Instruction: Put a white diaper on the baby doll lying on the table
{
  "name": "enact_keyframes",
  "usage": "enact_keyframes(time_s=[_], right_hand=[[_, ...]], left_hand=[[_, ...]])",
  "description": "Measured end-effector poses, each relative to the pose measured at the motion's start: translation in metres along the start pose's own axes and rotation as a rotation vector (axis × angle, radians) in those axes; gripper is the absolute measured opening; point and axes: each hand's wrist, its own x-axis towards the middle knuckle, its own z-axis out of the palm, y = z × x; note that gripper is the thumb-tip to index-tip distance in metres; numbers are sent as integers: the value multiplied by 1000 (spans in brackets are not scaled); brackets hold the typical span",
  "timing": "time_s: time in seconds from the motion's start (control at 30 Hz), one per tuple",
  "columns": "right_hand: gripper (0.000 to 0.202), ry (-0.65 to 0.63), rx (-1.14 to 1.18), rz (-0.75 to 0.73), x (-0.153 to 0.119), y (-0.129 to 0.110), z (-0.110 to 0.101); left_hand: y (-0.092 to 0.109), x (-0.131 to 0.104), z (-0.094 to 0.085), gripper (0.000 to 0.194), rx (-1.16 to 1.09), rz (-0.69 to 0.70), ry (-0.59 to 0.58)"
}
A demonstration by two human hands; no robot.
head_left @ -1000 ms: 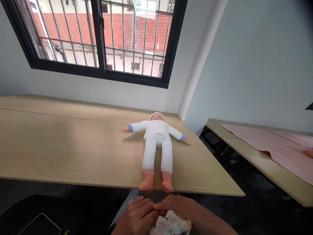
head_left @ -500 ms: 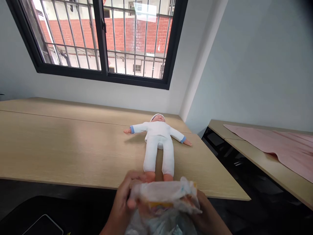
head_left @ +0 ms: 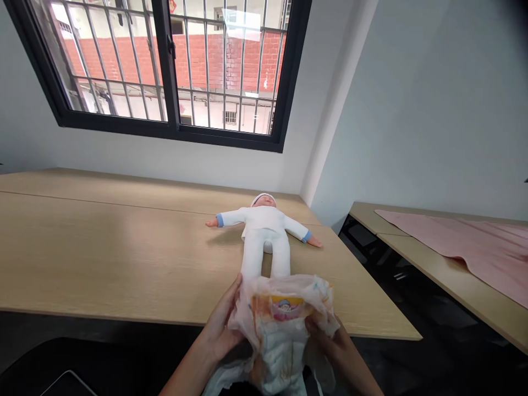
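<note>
A white diaper (head_left: 282, 335) with an orange and yellow printed band hangs unfolded in front of me, over the table's near edge. My left hand (head_left: 225, 324) is closed on its left side, the fingertips partly behind the material. On the right side my right hand (head_left: 330, 335) grips it, some fingers covered by the thin white edge. Beyond it a baby doll (head_left: 267, 225) in white clothes with blue cuffs lies on its back on the wooden table (head_left: 124, 247), arms spread, its feet hidden behind the diaper.
Another table (head_left: 367, 214) with a pink cloth (head_left: 462, 236) stands to the right, past a dark gap. A barred window (head_left: 177, 131) is in the wall ahead. At the lower left is a dark surface with a thin pale-edged object (head_left: 70, 382).
The diaper has been raised and spread out, so its printed band and inner folds show and it now covers the doll's feet. Both hands have moved with it.
</note>
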Motion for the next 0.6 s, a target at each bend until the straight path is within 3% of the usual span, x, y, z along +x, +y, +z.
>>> enact_keyframes(time_s=[0.13, 0.3, 0.37, 0.47, 0.53, 0.6], right_hand=[[47, 11, 354, 114, 6, 9, -9], [50, 8, 443, 148, 13, -6, -21], [50, 78, 472, 127, 18, -28, -31], [49, 254, 432, 13, 30, -80, -58], [43, 440, 353, -125, 38, -118, -84], [37, 693, 260, -363, 42, -149, -114]], left_hand=[[-9, -1, 10, 57, -113, -101, -79], [-21, 8, 8, 73, -139, -158, -156], [-23, 11, 6, 73, -126, -117, -192], [-21, 12, 7, 69, -80, -56, -243], [-18, 11, 11, 68, -45, -37, -272], [-14, 10, 16, 66, -29, -10, -298]])
